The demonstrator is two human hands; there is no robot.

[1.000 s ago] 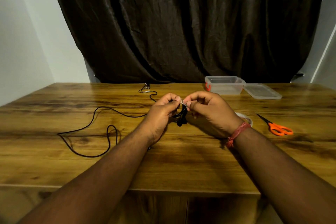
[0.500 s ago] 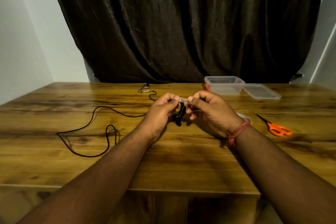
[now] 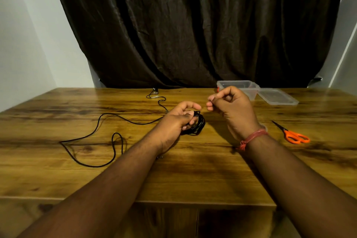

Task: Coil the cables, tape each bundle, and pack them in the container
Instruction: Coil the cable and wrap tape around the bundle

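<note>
My left hand [image 3: 178,120] grips a small coiled bundle of black cable [image 3: 198,124] just above the table's middle. My right hand [image 3: 230,107] is lifted up and to the right of the bundle, apart from it, fingers curled with thumb and forefinger pinched; whether any tape is between them is too small to tell. A second black cable [image 3: 100,131] lies loose and uncoiled on the left of the table, running back to a plug end [image 3: 154,92] near the curtain. The clear plastic container [image 3: 249,87] stands open at the back right.
The container's lid [image 3: 277,97] lies flat to its right. Orange-handled scissors [image 3: 293,135] rest at the right. A tape roll is mostly hidden behind my right wrist. The wooden table [image 3: 193,170] ends close to me, and a dark curtain hangs behind it.
Both hands were together on the bundle. Now my right hand has pulled away up and to the right, while the left keeps the bundle and has lowered it slightly.
</note>
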